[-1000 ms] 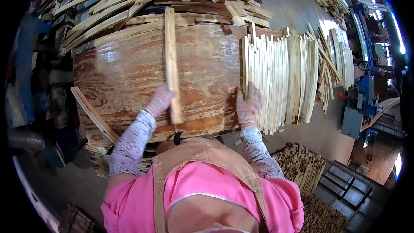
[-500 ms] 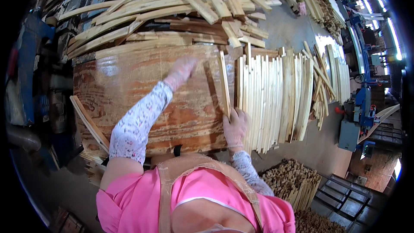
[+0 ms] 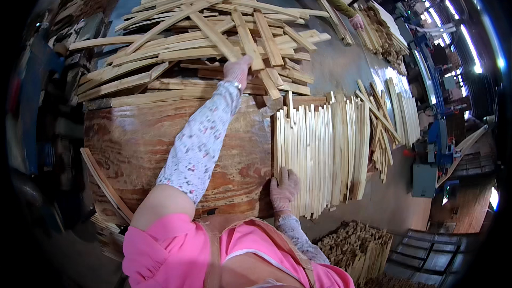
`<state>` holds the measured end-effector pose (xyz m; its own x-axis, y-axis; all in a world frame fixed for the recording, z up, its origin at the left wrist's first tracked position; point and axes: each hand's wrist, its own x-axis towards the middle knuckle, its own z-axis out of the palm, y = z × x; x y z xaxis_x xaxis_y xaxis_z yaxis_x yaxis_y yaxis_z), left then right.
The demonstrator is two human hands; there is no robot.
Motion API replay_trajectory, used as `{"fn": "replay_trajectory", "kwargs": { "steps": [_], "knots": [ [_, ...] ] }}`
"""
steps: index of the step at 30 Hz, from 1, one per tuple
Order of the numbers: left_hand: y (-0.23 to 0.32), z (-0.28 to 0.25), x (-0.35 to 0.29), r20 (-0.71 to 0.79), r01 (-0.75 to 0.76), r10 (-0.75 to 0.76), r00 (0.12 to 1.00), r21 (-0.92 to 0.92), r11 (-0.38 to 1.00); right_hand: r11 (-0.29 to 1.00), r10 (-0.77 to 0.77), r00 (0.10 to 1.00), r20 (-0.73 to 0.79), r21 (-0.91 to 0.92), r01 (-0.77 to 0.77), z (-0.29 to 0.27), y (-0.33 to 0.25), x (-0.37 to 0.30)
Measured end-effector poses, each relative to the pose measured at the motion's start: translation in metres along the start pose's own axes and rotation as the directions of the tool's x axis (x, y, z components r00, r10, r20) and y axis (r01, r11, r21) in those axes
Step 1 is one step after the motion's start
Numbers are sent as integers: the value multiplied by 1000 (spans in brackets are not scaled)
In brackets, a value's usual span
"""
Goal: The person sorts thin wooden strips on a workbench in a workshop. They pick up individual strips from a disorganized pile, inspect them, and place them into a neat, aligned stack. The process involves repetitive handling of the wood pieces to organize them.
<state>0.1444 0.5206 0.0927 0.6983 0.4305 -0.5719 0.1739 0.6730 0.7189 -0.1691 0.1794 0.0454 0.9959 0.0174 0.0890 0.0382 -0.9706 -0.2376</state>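
My left hand (image 3: 238, 70), in a pinkish work glove, reaches to the far side of the table and closes on the near end of a pale wooden slat (image 3: 216, 37) in the loose pile. The fingertips are partly hidden at the slat's end. My right hand (image 3: 285, 189), gloved the same way, grips the leftmost slat (image 3: 278, 144) of a close row near its lower end, thumb to the left and fingers over the top. The row of slats (image 3: 314, 154) lies side by side, lengthwise away from me.
The brown plywood tabletop (image 3: 144, 149) spreads before me, with a curved strip (image 3: 106, 184) at its left edge. Crossed slats (image 3: 380, 122) lie right of the row. Below stands a bundle of sticks (image 3: 354, 250). A co-worker's gloved hand (image 3: 357, 22) touches another stack at the far right.
My left hand has moved forward from above the tabletop to the pile. The slat my right hand held at an angle now lies against the row's left side. The view has shifted forward.
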Motion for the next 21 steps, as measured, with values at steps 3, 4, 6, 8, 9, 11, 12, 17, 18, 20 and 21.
{"fn": "replay_trajectory", "kwargs": {
  "steps": [3, 4, 6, 8, 9, 11, 12, 17, 18, 20, 21],
  "knots": [
    [-12, -64, -58, 138, -35, 40, 990, -39, 999, 919, 76, 992, 105, 377, -111, -5, -21, 20],
    [-24, -97, -75, 206, -82, 84, 975, -19, 996, 824, 83, 983, 167, 542, -162, -10, -41, 32],
    [-44, -143, -137, 290, -12, -31, 957, 147, 989, 622, -39, 955, 295, 755, -208, -20, -90, 68],
    [-74, -191, -197, 442, -22, -30, 896, 113, 993, 177, -163, 847, 505, 860, -479, -7, -133, 97],
    [-95, -213, -222, 410, 23, -70, 909, 120, 993, 107, -159, 785, 599, 801, -590, -34, -169, 104],
    [-151, -251, -254, 445, 290, -280, 851, 46, 956, 196, -160, 643, 749, 662, -723, -18, -188, 116],
    [-145, -253, -280, 399, 405, -386, 832, 41, 914, 125, -109, 526, 843, 537, -834, -33, -203, 114],
    [-130, -281, -266, 316, 210, -356, 879, 413, 886, 198, -162, 633, 757, 653, -731, 8, -164, 81],
    [-142, -288, -252, 293, 191, -316, 902, 387, 902, 264, -152, 669, 728, 682, -682, 6, -160, 77],
    [-126, -279, -246, 226, -128, -65, 972, 737, 664, 553, -92, 800, 593, 699, -454, 27, -133, 60],
    [-141, -290, -228, 228, -330, 254, 940, 800, 501, 717, -58, 808, 586, 588, -375, 26, -125, 51]
  ]
}}
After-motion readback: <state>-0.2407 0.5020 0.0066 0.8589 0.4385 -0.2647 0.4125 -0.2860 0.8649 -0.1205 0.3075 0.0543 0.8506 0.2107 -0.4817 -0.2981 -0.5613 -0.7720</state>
